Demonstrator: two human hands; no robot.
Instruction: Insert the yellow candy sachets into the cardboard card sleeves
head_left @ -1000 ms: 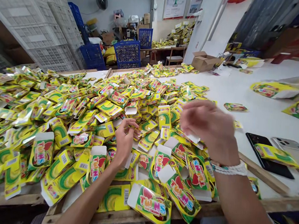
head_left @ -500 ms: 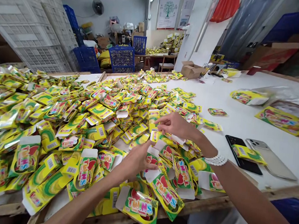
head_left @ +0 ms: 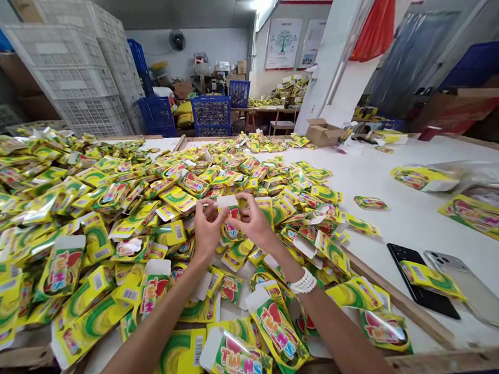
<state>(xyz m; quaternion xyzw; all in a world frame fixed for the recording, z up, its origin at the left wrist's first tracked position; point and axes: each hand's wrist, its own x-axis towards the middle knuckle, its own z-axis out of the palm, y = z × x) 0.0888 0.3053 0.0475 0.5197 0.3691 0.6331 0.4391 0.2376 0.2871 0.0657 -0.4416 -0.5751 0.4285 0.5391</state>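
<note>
Here, holding one little box up over the messy pile of yellow and green boxes — pinched on one side by the left hand and on the other by the right hand, with a white flap at the top. Also wearing white beads on the right wrist, with a black phone under a yellow packet on the white tabletop — next to a pale phone.
</note>
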